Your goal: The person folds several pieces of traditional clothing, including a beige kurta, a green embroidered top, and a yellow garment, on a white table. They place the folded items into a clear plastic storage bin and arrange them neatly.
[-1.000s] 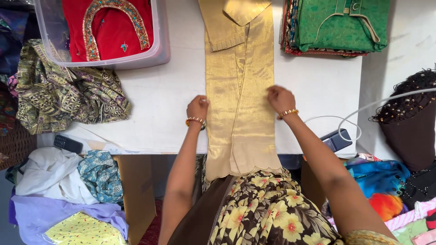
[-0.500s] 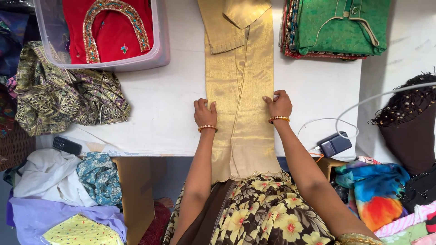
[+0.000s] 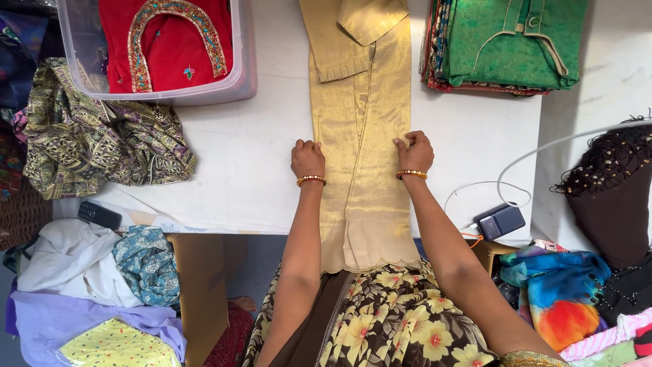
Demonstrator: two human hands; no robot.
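White table point(image 3: 258, 183), gold garment point(image 3: 360, 136) lengthwise, both hands' fingers pinching its edges

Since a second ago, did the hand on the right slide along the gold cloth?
Yes. The right hand has slid up the gold garment, away from the table's near edge and toward the green folded clothes.

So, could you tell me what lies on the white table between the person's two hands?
In the head view, the long folded gold fabric garment lies between the left hand and right hand, each gripping one edge.
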